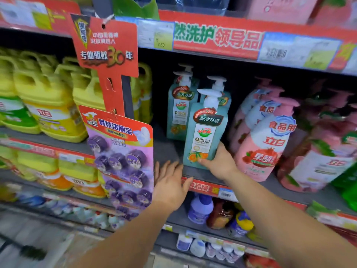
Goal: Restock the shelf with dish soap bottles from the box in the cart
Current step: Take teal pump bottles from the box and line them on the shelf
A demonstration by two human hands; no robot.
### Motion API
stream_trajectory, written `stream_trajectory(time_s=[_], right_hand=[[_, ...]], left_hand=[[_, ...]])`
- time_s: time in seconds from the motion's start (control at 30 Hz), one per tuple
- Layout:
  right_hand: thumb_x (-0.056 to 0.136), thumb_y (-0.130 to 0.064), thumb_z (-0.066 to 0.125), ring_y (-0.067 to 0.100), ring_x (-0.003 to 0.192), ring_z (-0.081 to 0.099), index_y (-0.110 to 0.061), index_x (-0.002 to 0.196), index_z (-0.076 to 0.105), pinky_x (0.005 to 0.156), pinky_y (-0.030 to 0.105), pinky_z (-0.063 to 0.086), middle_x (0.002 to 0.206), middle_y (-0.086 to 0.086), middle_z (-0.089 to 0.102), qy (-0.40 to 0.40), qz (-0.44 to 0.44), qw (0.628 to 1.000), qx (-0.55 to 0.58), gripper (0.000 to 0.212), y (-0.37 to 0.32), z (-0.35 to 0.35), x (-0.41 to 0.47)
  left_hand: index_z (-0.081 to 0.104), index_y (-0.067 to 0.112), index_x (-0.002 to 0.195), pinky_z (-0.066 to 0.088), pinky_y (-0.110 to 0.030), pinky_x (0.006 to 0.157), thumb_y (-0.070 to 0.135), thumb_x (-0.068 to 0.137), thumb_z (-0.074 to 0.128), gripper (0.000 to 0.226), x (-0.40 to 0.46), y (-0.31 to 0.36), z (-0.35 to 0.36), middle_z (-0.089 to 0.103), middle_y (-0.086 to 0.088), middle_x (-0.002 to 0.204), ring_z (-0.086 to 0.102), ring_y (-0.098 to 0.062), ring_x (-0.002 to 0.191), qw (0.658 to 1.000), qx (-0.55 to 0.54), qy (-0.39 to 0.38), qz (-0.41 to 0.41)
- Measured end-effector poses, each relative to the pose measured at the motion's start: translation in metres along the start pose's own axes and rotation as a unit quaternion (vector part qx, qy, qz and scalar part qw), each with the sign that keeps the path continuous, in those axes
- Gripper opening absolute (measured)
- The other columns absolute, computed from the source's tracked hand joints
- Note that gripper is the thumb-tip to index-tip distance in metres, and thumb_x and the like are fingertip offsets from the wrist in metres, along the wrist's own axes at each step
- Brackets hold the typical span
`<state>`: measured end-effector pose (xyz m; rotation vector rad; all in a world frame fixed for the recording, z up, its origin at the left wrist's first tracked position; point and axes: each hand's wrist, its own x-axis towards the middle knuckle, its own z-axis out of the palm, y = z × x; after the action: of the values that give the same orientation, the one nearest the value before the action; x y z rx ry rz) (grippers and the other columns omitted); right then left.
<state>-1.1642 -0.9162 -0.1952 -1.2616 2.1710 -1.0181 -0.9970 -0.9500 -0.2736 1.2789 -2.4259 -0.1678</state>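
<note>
A teal dish soap bottle (205, 130) with a white pump stands upright at the front of the grey shelf (166, 149). My right hand (220, 163) grips its lower right side, thumb across the orange picture at the bottom. Two more teal pump bottles (180, 107) stand behind it, one partly hidden. My left hand (170, 182) hovers at the shelf's front edge just left of the held bottle, fingers spread and holding nothing. The box and the cart are out of view.
Pink pump bottles (264, 144) crowd the shelf right of the teal ones. Yellow jugs (48, 105) fill the left. A hanging red strip carrying a purple toilet-freshener card (123, 157) dangles left of my left hand. Lower shelves hold smaller bottles (201, 209).
</note>
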Motion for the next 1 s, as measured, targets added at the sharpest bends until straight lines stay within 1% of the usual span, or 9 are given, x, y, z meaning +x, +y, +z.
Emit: stream_trajectory(time_s=[0.03,0.1,0.3,0.4,0.53,0.7,1.0], right_hand=[[0.078,-0.017,0.079,0.021,0.116,0.058,-0.011,0.134,0.037,0.096,0.031,0.044,0.13,0.004,0.059,-0.002,0.0,1.0,0.001,0.071,-0.001,0.002,0.002],[0.078,-0.018,0.079,0.021,0.116,0.058,-0.012,0.133,0.038,0.097,0.032,0.045,0.129,0.004,0.06,-0.003,0.001,1.0,0.004,0.069,-0.003,0.007,0.006],[0.078,-0.025,0.079,0.023,0.117,0.058,-0.014,0.13,0.039,0.098,0.037,0.047,0.128,0.004,0.059,-0.008,0.005,1.0,0.0,0.066,-0.017,0.028,0.021],[0.078,-0.026,0.079,0.024,0.117,0.058,-0.015,0.128,0.04,0.098,0.038,0.048,0.127,0.005,0.06,-0.013,0.003,1.0,0.002,0.064,-0.025,0.039,0.027],[0.078,-0.024,0.079,0.026,0.116,0.059,-0.016,0.129,0.04,0.098,0.04,0.048,0.126,0.007,0.06,-0.011,0.004,1.0,0.012,0.065,-0.035,0.049,0.033],[0.073,-0.024,0.081,0.024,0.113,0.06,-0.02,0.127,0.042,0.097,0.046,0.05,0.121,0.003,0.063,-0.009,-0.003,0.999,0.037,0.067,-0.039,0.057,0.04],[0.077,-0.02,0.079,0.023,0.115,0.06,-0.017,0.134,0.04,0.097,0.038,0.049,0.125,0.004,0.063,-0.015,-0.022,0.999,0.046,0.069,-0.044,0.06,0.048]], left_hand=[[0.065,0.016,0.121,0.012,-0.043,0.112,0.06,0.086,0.033,0.064,0.0,-0.001,0.002,0.062,-0.003,0.128,0.055,-0.029,0.121,1.0,0.002,0.016,0.008],[0.068,0.015,0.114,0.02,-0.041,0.107,0.059,0.084,0.039,0.06,0.002,-0.003,0.006,0.065,-0.004,0.12,0.06,-0.029,0.111,0.999,-0.002,0.034,0.012],[0.067,0.014,0.112,0.028,-0.036,0.097,0.058,0.085,0.042,0.057,0.002,-0.007,0.009,0.065,-0.004,0.117,0.06,-0.028,0.104,0.998,-0.012,0.049,0.024],[0.066,0.015,0.112,0.03,-0.034,0.094,0.058,0.085,0.043,0.056,0.002,-0.007,0.01,0.064,-0.002,0.116,0.058,-0.026,0.103,0.997,-0.015,0.067,0.027],[0.067,0.016,0.111,0.03,-0.034,0.094,0.059,0.084,0.043,0.055,0.002,-0.009,0.012,0.065,-0.003,0.116,0.059,-0.026,0.105,0.997,-0.006,0.071,0.029],[0.069,0.015,0.109,0.031,-0.034,0.094,0.058,0.083,0.044,0.056,0.004,-0.009,0.014,0.066,-0.003,0.115,0.05,-0.023,0.106,0.994,-0.012,0.102,0.033],[0.068,0.016,0.111,0.03,-0.034,0.094,0.057,0.083,0.046,0.054,0.004,-0.01,0.017,0.065,-0.002,0.117,0.054,-0.025,0.106,0.995,-0.017,0.1,0.026]])
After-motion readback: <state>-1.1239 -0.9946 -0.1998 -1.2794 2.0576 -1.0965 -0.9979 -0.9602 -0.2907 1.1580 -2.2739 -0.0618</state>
